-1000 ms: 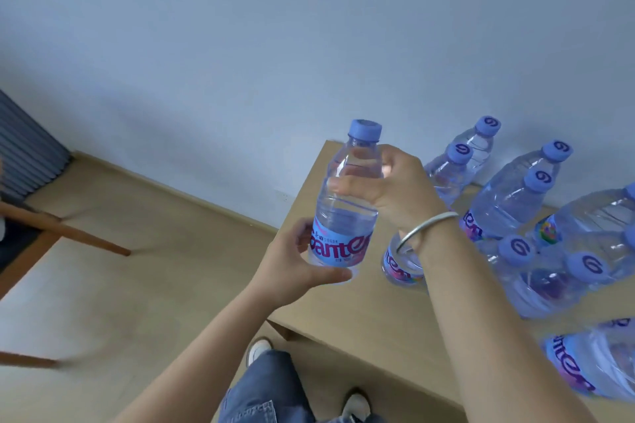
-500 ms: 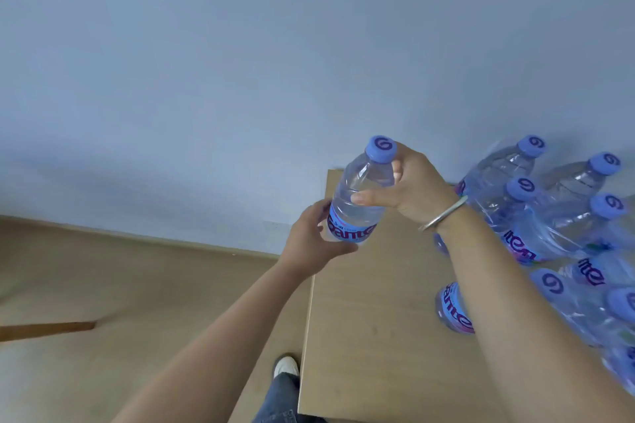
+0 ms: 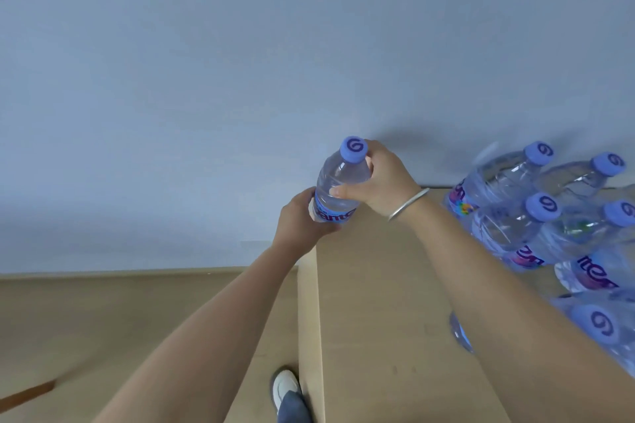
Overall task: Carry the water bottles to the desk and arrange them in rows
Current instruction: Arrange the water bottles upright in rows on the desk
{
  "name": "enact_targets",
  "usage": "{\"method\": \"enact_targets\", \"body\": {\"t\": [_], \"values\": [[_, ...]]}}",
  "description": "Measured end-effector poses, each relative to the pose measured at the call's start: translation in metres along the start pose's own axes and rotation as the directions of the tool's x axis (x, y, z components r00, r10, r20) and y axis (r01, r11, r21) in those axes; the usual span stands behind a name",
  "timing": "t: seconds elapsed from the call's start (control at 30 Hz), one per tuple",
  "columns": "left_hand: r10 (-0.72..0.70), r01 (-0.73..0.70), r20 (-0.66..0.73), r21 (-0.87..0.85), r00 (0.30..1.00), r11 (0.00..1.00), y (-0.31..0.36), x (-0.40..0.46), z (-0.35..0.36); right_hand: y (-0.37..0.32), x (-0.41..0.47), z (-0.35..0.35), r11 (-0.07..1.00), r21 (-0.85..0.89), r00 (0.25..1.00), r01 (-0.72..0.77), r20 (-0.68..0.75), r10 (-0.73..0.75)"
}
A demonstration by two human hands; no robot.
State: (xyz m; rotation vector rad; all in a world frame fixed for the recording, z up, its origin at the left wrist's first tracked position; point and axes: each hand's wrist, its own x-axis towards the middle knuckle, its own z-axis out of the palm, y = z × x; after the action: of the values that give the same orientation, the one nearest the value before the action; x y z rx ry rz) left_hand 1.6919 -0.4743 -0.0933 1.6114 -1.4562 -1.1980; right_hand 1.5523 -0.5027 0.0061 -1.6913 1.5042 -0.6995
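A clear water bottle (image 3: pixel 338 182) with a blue cap and a blue-pink label is held in both hands over the far left corner of the wooden desk (image 3: pixel 378 302). My left hand (image 3: pixel 302 220) grips its base at the label. My right hand (image 3: pixel 381 178) wraps round its upper body just under the cap. Several more bottles (image 3: pixel 515 213) of the same kind stand grouped on the right side of the desk, some cut off by the frame edge. One bottle (image 3: pixel 460 333) is mostly hidden behind my right forearm.
A pale blue wall (image 3: pixel 240 62) rises right behind the desk. The desk's left edge (image 3: pixel 307 319) drops to a wooden floor (image 3: pixel 120 326), where my shoe (image 3: pixel 285 388) stands. A brown wooden bar (image 3: pixel 27 395) shows at the lower left.
The held bottle has moved away from me toward the desk's far left corner by the wall. The view has swung right, so the chair at the left has left the frame.
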Motion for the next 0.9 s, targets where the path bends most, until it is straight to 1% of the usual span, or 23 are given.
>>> {"method": "enact_targets", "body": {"t": [0.17,0.33,0.57,0.77,0.9], "values": [[0.013,-0.014,-0.049,-0.018,0.999,1.000,-0.003,0.012,0.003,0.007,0.012,0.000,1.000,-0.015,1.000,0.010,-0.021,-0.010],[0.015,-0.015,-0.049,-0.001,0.999,1.000,-0.003,0.022,0.006,0.010,0.018,-0.001,0.999,-0.017,0.998,0.049,-0.029,-0.050],[-0.029,0.029,-0.079,-0.011,0.996,1.000,-0.002,0.024,0.010,0.009,0.022,-0.004,0.984,-0.150,0.995,0.095,0.027,-0.092],[0.003,0.001,-0.067,0.064,0.998,0.998,0.004,0.026,0.018,0.013,0.020,-0.013,0.978,-0.201,0.998,0.059,0.004,-0.060],[0.021,-0.014,-0.065,0.100,0.998,0.995,0.003,0.027,0.021,0.016,0.020,-0.013,0.982,-0.184,0.999,0.049,-0.009,-0.052]]}}
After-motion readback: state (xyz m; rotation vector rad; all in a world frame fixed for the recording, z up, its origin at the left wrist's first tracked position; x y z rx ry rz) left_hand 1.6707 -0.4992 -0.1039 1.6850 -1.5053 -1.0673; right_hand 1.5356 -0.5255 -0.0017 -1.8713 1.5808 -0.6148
